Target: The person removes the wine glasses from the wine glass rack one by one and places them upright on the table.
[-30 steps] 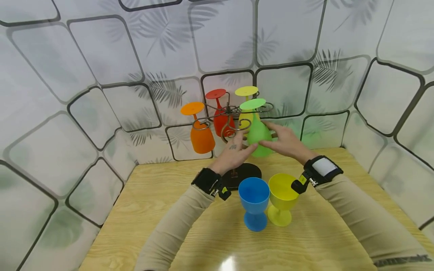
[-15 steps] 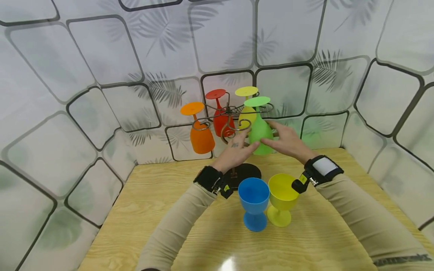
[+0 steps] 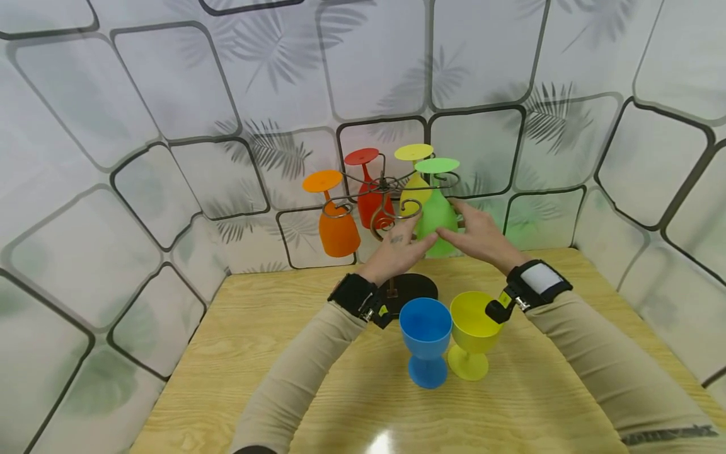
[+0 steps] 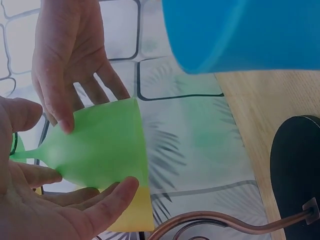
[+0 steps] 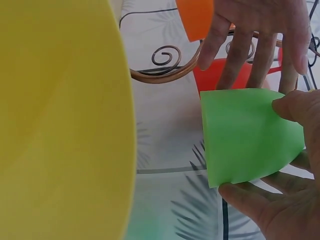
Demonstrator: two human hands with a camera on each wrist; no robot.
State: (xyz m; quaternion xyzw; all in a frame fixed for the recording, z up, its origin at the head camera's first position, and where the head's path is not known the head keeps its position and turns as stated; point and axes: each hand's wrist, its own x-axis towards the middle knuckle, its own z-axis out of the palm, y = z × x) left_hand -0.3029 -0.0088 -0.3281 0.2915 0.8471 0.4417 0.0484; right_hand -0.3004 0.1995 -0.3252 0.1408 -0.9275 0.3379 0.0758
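**A:** Head view, and the smooth green goblet [image 3: 438,221], upside down, has edged rightward and slightly up since a second ago, the left hand [image 3: 397,249] shifting along!

**B:** It's up beside the rightmost curl of the dark metal scroll rack [image 3: 384,183]; whether the stem sits inside, I can't tell.

**A:** And around it?

**B:** Upside down on the rack: an orange goblet [image 3: 339,234], a red goblet [image 3: 368,203], and a pale yellow goblet [image 3: 416,181] partly hidden by the green one. Before the round black base [image 3: 418,290], an upright blue goblet [image 3: 426,340] and an upright bright-yellow goblet [image 3: 471,328] haven't budged on the wooden tabletop [image 3: 227,340].

**A:** Left wrist view! The left hand's fingers lie apart, nearly straight, against the green bowl, thumb clear of it.

**B:** Blue goblet's blocking the upper right corner there.

**A:** Right wrist view: the right hand [image 5: 292,180] grips that bowl between thumb and fingers!

**B:** Bright yellow swallows the whole left side; orange and red peek out beyond the left hand.
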